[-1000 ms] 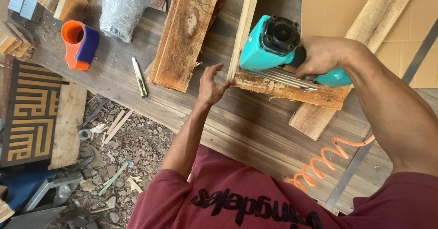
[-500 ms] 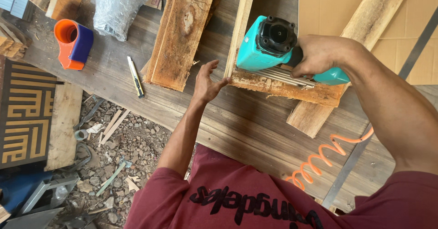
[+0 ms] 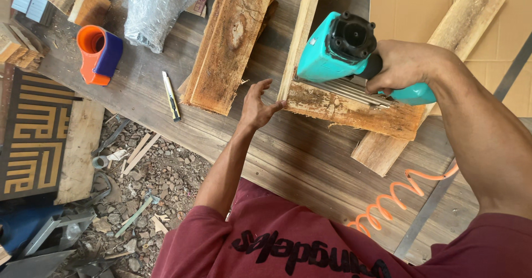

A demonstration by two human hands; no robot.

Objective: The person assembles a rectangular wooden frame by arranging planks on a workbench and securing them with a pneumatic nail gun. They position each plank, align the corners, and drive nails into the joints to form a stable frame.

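My right hand [image 3: 400, 64] grips the handle of a teal pneumatic nail gun [image 3: 341, 48], its nose pressed down where a pale upright wooden strip [image 3: 302, 26] meets a rough short board [image 3: 354, 111]. My left hand [image 3: 257, 105] rests with spread fingers against the left end of that short board and the foot of the strip. A longer pale plank [image 3: 438, 73] lies diagonally under the short board. All of it sits on a dark wooden workbench [image 3: 288, 156].
A weathered brown plank [image 3: 230, 42] lies left of the strip, a utility knife [image 3: 172, 95] beside it. An orange and blue tape dispenser [image 3: 98, 53], a plastic bag [image 3: 158, 6], cardboard [image 3: 410, 6], and an orange coiled air hose [image 3: 399, 195] are around. Rubble covers the ground at left.
The view has shifted slightly. My left hand has slid a little closer to the board's end. The nail gun stays on the joint.
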